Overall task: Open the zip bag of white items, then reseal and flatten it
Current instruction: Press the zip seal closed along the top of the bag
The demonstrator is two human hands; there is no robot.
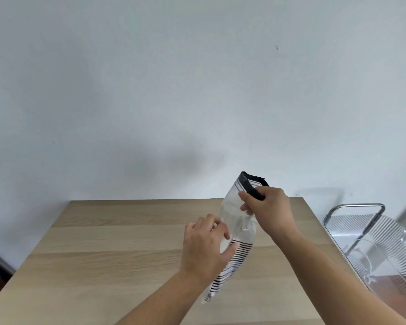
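Zip bag (238, 221) stands tilted above the wooden table (127, 254), right of centre in the frame, its black top edge gaping open. Both hands' grips are closed on it: right hand (270, 207) pinches the black rim, left hand (204, 245) clasps its striped lower part.

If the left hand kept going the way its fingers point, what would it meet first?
The left hand points up and right, and its fingers already touch the bag. Pushing on would likely press the bag toward the right hand, though depth is unclear.
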